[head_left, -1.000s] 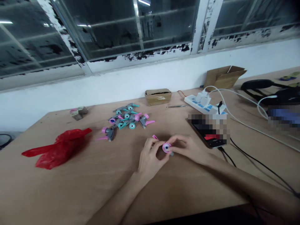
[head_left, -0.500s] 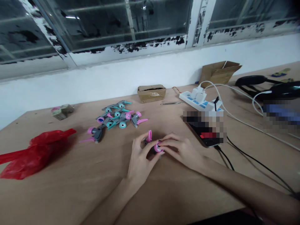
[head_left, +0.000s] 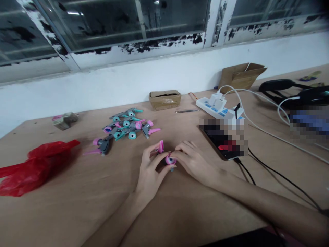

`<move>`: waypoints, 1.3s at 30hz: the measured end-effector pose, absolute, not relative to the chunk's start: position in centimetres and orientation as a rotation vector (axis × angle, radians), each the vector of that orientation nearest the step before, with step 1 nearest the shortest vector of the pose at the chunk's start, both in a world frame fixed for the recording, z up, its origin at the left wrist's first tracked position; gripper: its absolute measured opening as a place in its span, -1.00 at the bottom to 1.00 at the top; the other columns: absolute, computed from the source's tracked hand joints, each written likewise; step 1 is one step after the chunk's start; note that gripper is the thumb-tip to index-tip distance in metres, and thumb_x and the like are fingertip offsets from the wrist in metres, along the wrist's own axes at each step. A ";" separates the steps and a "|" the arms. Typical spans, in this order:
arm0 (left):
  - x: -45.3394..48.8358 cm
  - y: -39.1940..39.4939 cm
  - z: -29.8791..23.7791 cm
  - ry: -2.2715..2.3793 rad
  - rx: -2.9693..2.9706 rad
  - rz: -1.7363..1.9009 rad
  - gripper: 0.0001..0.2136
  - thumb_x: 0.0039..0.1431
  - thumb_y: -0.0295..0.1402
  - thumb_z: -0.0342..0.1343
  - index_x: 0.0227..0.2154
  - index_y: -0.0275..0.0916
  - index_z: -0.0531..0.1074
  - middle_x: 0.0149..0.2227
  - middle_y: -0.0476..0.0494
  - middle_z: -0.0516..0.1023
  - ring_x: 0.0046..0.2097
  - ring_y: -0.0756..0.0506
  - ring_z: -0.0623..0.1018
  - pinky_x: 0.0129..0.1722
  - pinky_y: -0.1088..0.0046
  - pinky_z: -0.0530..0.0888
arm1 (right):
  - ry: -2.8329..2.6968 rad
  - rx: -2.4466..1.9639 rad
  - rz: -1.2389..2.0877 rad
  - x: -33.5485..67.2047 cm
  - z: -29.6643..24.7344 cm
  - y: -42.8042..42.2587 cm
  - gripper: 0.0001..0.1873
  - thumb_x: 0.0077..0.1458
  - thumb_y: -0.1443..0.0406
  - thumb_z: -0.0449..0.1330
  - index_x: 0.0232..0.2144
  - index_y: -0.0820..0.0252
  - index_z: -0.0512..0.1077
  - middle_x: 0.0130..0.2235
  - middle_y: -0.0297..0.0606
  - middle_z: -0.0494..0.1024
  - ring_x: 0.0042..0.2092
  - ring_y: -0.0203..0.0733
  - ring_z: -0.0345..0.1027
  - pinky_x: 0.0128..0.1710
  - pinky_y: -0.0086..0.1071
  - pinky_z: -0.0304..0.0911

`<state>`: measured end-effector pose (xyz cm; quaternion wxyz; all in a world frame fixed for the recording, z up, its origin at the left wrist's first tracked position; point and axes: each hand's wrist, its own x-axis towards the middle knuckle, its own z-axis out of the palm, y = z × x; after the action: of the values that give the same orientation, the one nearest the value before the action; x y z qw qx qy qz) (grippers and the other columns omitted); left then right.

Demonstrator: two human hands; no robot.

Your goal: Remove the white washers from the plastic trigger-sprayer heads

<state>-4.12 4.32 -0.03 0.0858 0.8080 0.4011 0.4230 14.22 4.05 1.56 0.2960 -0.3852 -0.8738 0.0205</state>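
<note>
My left hand (head_left: 151, 168) grips a grey and pink trigger spray head (head_left: 171, 159), with its pink collar and white inner disc facing up toward me. Its pink trigger (head_left: 160, 146) sticks up by my left fingers, which hide part of the grey body. From the other side, my right hand (head_left: 194, 163) has its curled fingertips pressed on the collar's rim. Beyond my hands lies a heap of similar spray heads (head_left: 126, 123), grey with teal or pink parts. Another pink and grey spray head (head_left: 104, 145) rests apart, left of my hands.
A red plastic bag (head_left: 38, 166) lies at left, with small greenish blocks (head_left: 65, 120) behind it. Further back are a small cardboard box (head_left: 165, 100), a metal rod (head_left: 187, 111) and an open carton (head_left: 240, 78). A phone (head_left: 218, 140), power strip (head_left: 213, 110) and cables occupy the right.
My right fingers have shifted slightly back off the collar's middle to its edge, uncovering more of the white disc. My left hand keeps its grip. The camera view has shifted slightly.
</note>
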 end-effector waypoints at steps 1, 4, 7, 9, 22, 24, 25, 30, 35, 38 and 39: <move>-4.1 4.3 0.0 1.193 2.407 1.258 -0.75 0.05 -0.35 0.21 -0.17 -0.10 0.42 0.02 -0.13 0.26 0.02 -0.17 0.42 -0.01 0.14 0.47 | -2.326 -1.020 0.052 14.3 1.4 4.1 -0.79 0.18 0.44 0.03 -0.22 0.23 0.45 -0.29 -0.19 0.39 -0.24 -0.15 0.18 -0.24 -0.30 0.12; -4.0 4.3 0.0 1.209 2.396 1.239 -0.77 0.05 -0.33 0.20 -0.18 -0.09 0.43 0.02 -0.12 0.26 0.02 -0.18 0.43 -0.01 0.11 0.47 | -2.311 -1.016 0.046 14.4 1.0 4.3 -0.80 0.18 0.45 0.03 -0.22 0.22 0.43 -0.28 -0.20 0.38 -0.23 -0.15 0.17 -0.26 -0.31 0.10; -4.0 4.3 0.1 1.222 2.383 1.234 -0.77 0.05 -0.33 0.20 -0.19 -0.10 0.43 0.02 -0.12 0.25 0.01 -0.17 0.43 0.00 0.11 0.46 | -2.313 -1.016 0.027 14.4 0.9 4.4 -0.81 0.18 0.46 0.01 -0.27 0.24 0.42 -0.27 -0.19 0.37 -0.24 -0.15 0.16 -0.26 -0.31 0.08; -4.0 4.3 0.1 1.225 2.377 1.232 -0.77 0.05 -0.32 0.20 -0.19 -0.10 0.43 0.02 -0.12 0.25 0.01 -0.18 0.43 0.00 0.10 0.46 | -2.332 -1.026 0.008 14.3 1.0 4.4 -0.80 0.18 0.46 0.00 -0.28 0.25 0.42 -0.27 -0.17 0.37 -0.24 -0.14 0.16 -0.26 -0.30 0.08; -3.9 4.3 -0.2 1.178 2.382 1.233 -0.75 0.04 -0.31 0.21 -0.17 -0.07 0.42 0.02 -0.13 0.25 0.02 -0.19 0.42 0.01 0.08 0.45 | -2.222 -1.031 0.284 14.5 -0.6 4.3 -0.78 0.23 0.44 -0.10 -0.25 0.19 0.33 -0.22 -0.19 0.34 -0.21 -0.20 0.26 -0.21 -0.32 0.26; -3.9 4.3 -0.2 1.181 2.382 1.237 -0.75 0.04 -0.30 0.21 -0.18 -0.07 0.42 0.02 -0.12 0.25 0.01 -0.19 0.42 0.00 0.07 0.45 | -2.218 -1.035 0.320 14.5 -0.9 4.3 -0.78 0.22 0.44 -0.09 -0.21 0.18 0.32 -0.20 -0.19 0.34 -0.21 -0.21 0.28 -0.21 -0.32 0.29; -3.9 4.3 -0.2 1.180 2.382 1.239 -0.75 0.04 -0.29 0.21 -0.18 -0.08 0.42 0.01 -0.12 0.25 0.02 -0.19 0.42 0.00 0.07 0.45 | -2.207 -1.033 0.325 14.6 -0.9 4.4 -0.78 0.22 0.44 -0.09 -0.21 0.18 0.32 -0.20 -0.19 0.34 -0.21 -0.21 0.29 -0.21 -0.31 0.30; -3.9 4.3 -0.2 1.162 2.389 1.239 -0.74 0.03 -0.32 0.22 -0.17 -0.07 0.41 0.02 -0.12 0.24 0.04 -0.19 0.39 0.01 0.08 0.45 | -2.177 -0.984 0.385 15.0 -0.3 4.5 -0.78 0.24 0.42 -0.11 -0.22 0.19 0.32 -0.21 -0.19 0.33 -0.18 -0.20 0.29 -0.13 -0.26 0.30; -3.9 4.4 -0.2 1.165 2.395 1.229 -0.73 0.03 -0.34 0.22 -0.17 -0.09 0.41 0.01 -0.12 0.24 0.03 -0.16 0.41 0.01 0.13 0.45 | -2.188 -0.964 0.514 15.2 0.6 4.1 -0.79 0.25 0.39 -0.10 -0.22 0.18 0.33 -0.19 -0.21 0.32 -0.15 -0.23 0.29 -0.06 -0.27 0.27; -3.9 4.4 -0.2 1.165 2.394 1.233 -0.73 0.03 -0.34 0.22 -0.17 -0.10 0.41 0.02 -0.13 0.23 0.04 -0.16 0.40 0.02 0.16 0.45 | -2.191 -0.968 0.462 15.1 0.7 4.0 -0.79 0.25 0.39 -0.08 -0.22 0.20 0.34 -0.20 -0.20 0.34 -0.15 -0.22 0.26 -0.08 -0.27 0.26; -3.9 4.3 -0.2 1.164 2.392 1.238 -0.73 0.02 -0.33 0.23 -0.17 -0.10 0.41 0.02 -0.12 0.23 0.04 -0.16 0.40 0.03 0.16 0.45 | -2.201 -0.976 0.414 15.1 0.7 4.0 -0.78 0.25 0.39 -0.08 -0.21 0.21 0.35 -0.21 -0.19 0.35 -0.16 -0.20 0.26 -0.10 -0.25 0.26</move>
<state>-3.93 4.34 -0.22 0.1036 0.8110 0.3945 0.4195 15.13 4.00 0.74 0.3421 -0.3754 -0.8466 0.1592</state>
